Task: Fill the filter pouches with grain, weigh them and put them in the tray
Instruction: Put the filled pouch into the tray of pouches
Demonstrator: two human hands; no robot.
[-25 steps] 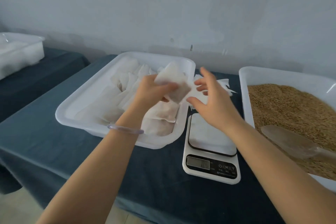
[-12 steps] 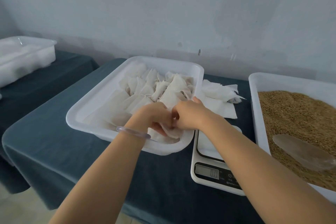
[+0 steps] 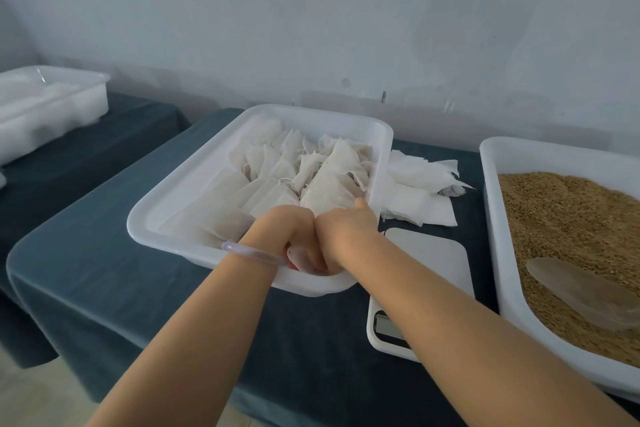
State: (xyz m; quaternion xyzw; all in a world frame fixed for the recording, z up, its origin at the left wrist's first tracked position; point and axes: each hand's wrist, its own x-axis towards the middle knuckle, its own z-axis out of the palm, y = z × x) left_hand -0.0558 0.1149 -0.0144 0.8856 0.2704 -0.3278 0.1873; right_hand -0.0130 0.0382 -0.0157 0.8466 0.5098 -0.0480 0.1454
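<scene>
A white tray (image 3: 180, 184) on the dark cloth holds several filled filter pouches (image 3: 325, 191). My left hand (image 3: 280, 229) and my right hand (image 3: 346, 229) are side by side in its near right corner, knuckles touching and fingers curled downward. Together they hold a filter pouch (image 3: 299, 258) low against the tray's bottom. Only a pale bit of it shows under the hands, and the fingertips are hidden. To the right, the white scale (image 3: 426, 253) has a bare platform. Its display is partly behind my right forearm.
A stack of empty pouches (image 3: 415, 191) lies behind the scale. At the right stands a large white bin (image 3: 491, 218) of brown grain (image 3: 571, 218) with a clear scoop (image 3: 581, 291) lying in it. Another white tray (image 3: 52, 104) sits on a separate table at far left.
The left hand held the pouch up above the tray. Both hands then brought it down into the near right corner, where they now sit lower and closer together.
</scene>
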